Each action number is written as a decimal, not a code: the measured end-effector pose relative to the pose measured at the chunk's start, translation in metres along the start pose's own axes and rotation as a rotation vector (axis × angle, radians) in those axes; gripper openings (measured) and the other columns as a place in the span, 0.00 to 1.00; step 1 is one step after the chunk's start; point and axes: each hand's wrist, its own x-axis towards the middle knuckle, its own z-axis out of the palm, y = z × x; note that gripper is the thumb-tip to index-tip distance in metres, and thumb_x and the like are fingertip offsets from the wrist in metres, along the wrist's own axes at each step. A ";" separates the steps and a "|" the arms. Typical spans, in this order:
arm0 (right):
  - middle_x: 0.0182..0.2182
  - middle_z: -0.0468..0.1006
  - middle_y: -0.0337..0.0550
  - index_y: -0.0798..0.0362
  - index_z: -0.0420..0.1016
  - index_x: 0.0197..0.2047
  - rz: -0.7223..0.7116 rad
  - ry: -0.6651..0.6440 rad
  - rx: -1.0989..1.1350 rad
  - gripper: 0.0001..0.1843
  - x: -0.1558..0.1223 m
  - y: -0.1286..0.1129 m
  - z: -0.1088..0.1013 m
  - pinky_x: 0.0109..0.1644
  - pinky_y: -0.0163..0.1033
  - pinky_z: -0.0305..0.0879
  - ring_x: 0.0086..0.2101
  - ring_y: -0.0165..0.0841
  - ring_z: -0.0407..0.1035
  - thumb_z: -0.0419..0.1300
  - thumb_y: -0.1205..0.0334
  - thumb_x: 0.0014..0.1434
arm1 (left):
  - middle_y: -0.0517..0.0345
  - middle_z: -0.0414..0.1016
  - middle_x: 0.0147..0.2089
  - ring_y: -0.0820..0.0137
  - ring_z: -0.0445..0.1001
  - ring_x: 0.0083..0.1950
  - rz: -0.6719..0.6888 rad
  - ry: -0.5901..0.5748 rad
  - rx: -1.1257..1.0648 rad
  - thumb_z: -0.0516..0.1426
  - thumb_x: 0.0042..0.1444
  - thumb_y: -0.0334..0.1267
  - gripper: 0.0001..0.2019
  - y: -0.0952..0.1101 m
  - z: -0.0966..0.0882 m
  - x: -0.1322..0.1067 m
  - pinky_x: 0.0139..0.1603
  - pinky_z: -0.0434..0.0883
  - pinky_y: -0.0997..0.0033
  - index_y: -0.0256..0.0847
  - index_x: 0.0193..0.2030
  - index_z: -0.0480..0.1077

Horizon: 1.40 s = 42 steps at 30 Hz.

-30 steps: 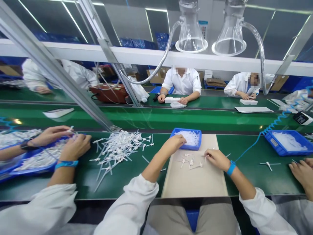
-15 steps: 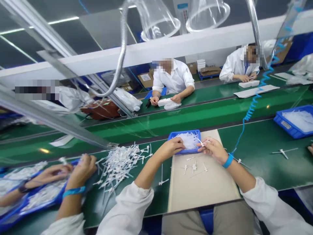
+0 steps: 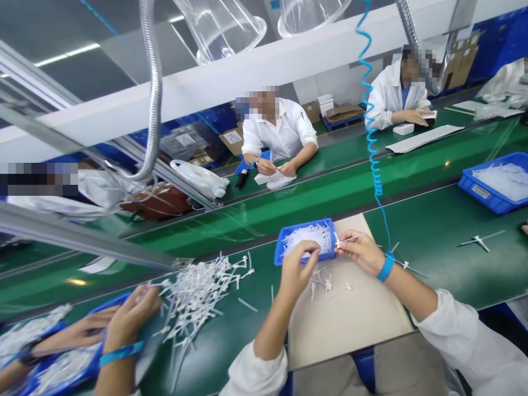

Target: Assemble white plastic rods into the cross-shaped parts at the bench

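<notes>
My right hand (image 3: 361,253) pinches a small white plastic connector with a thin tube (image 3: 339,242) at the right end of a blue tray (image 3: 278,255). Short translucent tubes (image 3: 303,235) fill that tray. In front of its near edge is my left hand (image 3: 297,269), thumb and forefinger drawn together; anything between them is too small to make out. Below the tray lies a beige board (image 3: 342,324) with several white connectors (image 3: 329,285) on it, partly hidden by my left hand. A blue band (image 3: 386,268) circles my right wrist.
Left of the board is a heap of white connectors with tubes (image 3: 202,291). Beyond it, a co-worker's hands (image 3: 134,311) are over blue trays. A coiled blue cord (image 3: 373,159) hangs by my right wrist. Another blue tray (image 3: 480,191) stands right; people sit opposite.
My left hand has come back from the tray toward me, now over the board's upper left. The right hand still holds its connector by the tray. The camera view has shifted slightly.
</notes>
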 end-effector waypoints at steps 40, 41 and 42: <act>0.34 0.88 0.41 0.50 0.88 0.34 0.051 0.056 -0.288 0.18 -0.020 -0.002 0.012 0.45 0.39 0.77 0.35 0.34 0.81 0.85 0.50 0.45 | 0.55 0.84 0.40 0.69 0.82 0.40 -0.130 0.035 -0.318 0.64 0.67 0.29 0.04 0.019 0.030 -0.021 0.41 0.78 0.73 0.41 0.42 0.80; 0.34 0.88 0.41 0.50 0.88 0.34 0.042 0.055 -0.303 0.18 -0.020 -0.002 0.011 0.44 0.39 0.77 0.35 0.34 0.81 0.85 0.51 0.45 | 0.55 0.85 0.39 0.70 0.83 0.40 -0.122 0.041 -0.316 0.64 0.67 0.28 0.04 0.019 0.030 -0.021 0.41 0.78 0.74 0.41 0.42 0.81; 0.34 0.88 0.41 0.49 0.88 0.34 0.033 0.053 -0.316 0.17 -0.020 -0.001 0.010 0.44 0.39 0.77 0.35 0.34 0.81 0.84 0.51 0.46 | 0.55 0.85 0.39 0.70 0.83 0.40 -0.120 0.050 -0.313 0.64 0.67 0.28 0.05 0.019 0.030 -0.021 0.41 0.78 0.75 0.41 0.42 0.81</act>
